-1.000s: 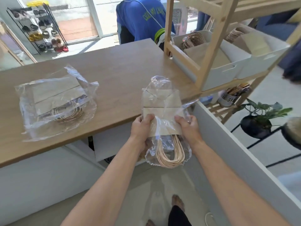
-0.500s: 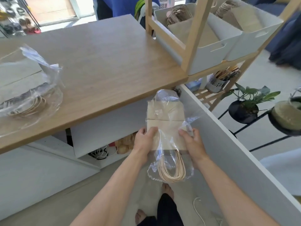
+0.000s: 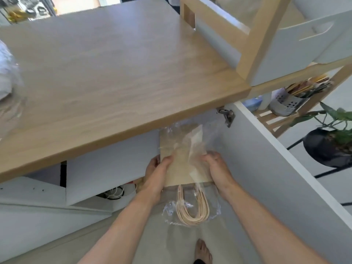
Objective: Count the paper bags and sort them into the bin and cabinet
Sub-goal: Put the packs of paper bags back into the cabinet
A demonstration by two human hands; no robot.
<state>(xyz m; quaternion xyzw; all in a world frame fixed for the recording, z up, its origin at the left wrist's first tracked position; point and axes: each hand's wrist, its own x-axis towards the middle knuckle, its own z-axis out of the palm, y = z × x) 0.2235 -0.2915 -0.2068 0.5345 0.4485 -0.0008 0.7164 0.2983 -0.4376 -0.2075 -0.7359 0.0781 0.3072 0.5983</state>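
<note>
Now both hands hold the pack of paper bags in its plastic wrap: left hand and right hand each have fingers closed on a side edge, handles hanging toward the person. Its far end sits just under the tabletop lip, at the open cabinet. Best to keep it level and low, sliding straight in. The door stands close on the right, with its hinge just above; the left has more room.

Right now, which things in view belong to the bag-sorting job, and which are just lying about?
Job:
- bundle of paper bags in clear wrap, held by left hand and right hand
- open cabinet door
- white bins

Lying about:
- potted plant
- utensil holder
- cables
</note>
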